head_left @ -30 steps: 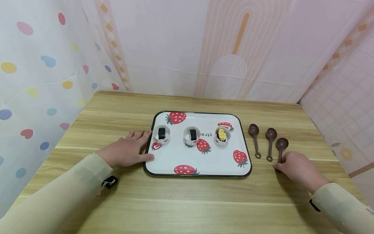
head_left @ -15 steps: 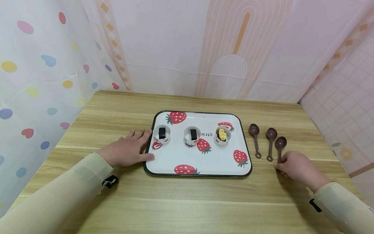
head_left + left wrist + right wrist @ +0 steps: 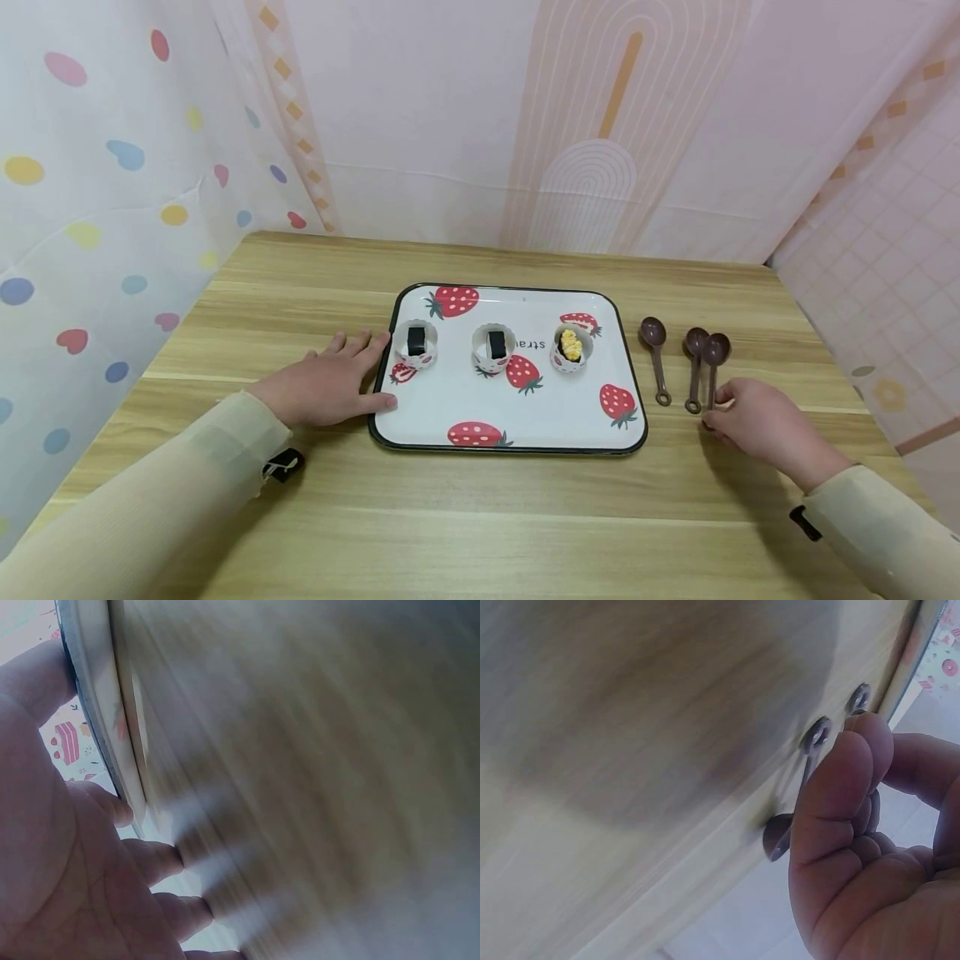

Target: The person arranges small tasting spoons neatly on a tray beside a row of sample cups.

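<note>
My right hand (image 3: pixel 765 425) pinches the handle of a brown measuring spoon (image 3: pixel 717 350) at the far right. Its bowl overlaps or lies right against the middle brown spoon (image 3: pixel 695 340); a third spoon (image 3: pixel 653 332) lies apart to the left. Curled fingers hide the held handle's end. The right wrist view shows ring ends of spoons (image 3: pixel 815 736) beside the fingertips. My left hand (image 3: pixel 322 387) lies with fingers spread at the left edge of a white strawberry-print tray (image 3: pixel 540 425), thumb over the rim.
On the tray stand three paper cups: a left cup (image 3: pixel 420 362) and a middle cup (image 3: pixel 491 363) with black-banded white pieces, and a right cup (image 3: pixel 567 363) with a yellow-topped piece. Printed curtains (image 3: pixel 420 125) border the wooden table (image 3: pixel 465 525) at the back and sides.
The spoon in my right hand has moved left and slightly away from me, up to the middle spoon. My left hand and the tray have stayed put.
</note>
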{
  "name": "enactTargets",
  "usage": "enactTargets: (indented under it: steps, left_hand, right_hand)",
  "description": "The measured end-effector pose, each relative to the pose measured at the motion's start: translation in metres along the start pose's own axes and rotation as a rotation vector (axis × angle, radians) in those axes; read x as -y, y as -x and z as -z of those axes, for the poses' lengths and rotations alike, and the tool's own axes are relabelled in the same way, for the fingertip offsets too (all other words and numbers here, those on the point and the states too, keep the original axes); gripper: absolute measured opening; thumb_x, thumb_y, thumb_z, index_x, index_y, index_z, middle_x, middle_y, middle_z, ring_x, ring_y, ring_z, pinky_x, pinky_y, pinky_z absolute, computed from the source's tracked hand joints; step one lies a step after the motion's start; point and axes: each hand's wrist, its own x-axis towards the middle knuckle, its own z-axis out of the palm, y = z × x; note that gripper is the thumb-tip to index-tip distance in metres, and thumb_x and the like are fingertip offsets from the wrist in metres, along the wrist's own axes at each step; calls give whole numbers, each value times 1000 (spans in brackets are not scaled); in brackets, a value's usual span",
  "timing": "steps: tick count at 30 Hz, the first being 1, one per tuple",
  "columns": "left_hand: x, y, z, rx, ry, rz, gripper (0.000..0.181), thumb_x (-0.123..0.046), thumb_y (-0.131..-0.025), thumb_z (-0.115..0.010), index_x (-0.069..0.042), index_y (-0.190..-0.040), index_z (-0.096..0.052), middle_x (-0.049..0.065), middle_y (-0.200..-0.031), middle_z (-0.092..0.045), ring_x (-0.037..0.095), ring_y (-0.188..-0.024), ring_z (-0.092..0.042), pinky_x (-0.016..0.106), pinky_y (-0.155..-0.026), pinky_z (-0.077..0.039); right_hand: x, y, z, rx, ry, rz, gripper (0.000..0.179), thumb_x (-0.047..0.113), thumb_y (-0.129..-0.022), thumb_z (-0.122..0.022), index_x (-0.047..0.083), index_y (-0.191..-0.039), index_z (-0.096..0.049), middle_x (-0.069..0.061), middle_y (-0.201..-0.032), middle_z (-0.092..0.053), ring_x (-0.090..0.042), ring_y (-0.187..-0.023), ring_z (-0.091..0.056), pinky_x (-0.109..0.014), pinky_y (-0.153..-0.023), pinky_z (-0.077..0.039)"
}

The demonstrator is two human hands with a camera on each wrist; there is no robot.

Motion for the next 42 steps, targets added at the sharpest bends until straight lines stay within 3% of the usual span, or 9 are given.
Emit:
enactTargets:
  steps: [7,17,30,38,42]
  left_hand:
    - [-1,1,1,2,-3,0,109,-78,-96,-51,-7,-170,-15,29,-173,-18,63,-154,-17,83,-113,-25]
    - [-1,0,0,13,-6,12,110,-78,-96,-51,-6,-170,-13,29,-173,-16,63,-154,-15,82,-113,-25]
    - [-4,1,2,18,-6,15,108,-76,-96,-52,-6,-170,-14,30,-173,-17,64,-154,-16,82,-113,-27]
    - [-4,-1,2,22,-4,16,108,-74,-96,-54,-7,-170,-13,30,-173,-16,65,-153,-16,83,-113,-27]
    - [-4,-2,3,33,2,17,108,-73,-97,-56,-7,-170,-11,29,-173,-14,65,-153,-14,85,-111,-26]
  right_hand:
    - [11,-1,-1,-8,-18,24,36,17,-97,-67,-12,-118,-65,-3,-72,-71,-16,-63,-61,-33,-57,-47]
    - [28,-5,-9,-24,-35,99,22,17,-98,-68,-3,-108,-65,-3,-73,-68,-16,-62,-58,-32,-55,-46]
    - [55,-15,-19,-32,-98,145,26,15,-99,-69,-4,-116,-64,-5,-79,-73,-15,-65,-61,-33,-55,-47]
    - [74,-16,-24,0,-138,124,32,13,-99,-69,-5,-125,-65,-4,-75,-68,-15,-59,-53,-29,-49,-41]
    - [81,-17,-25,1,-157,154,27,12,-99,-68,-3,-121,-66,-5,-74,-68,-13,-56,-51,-27,-47,-40]
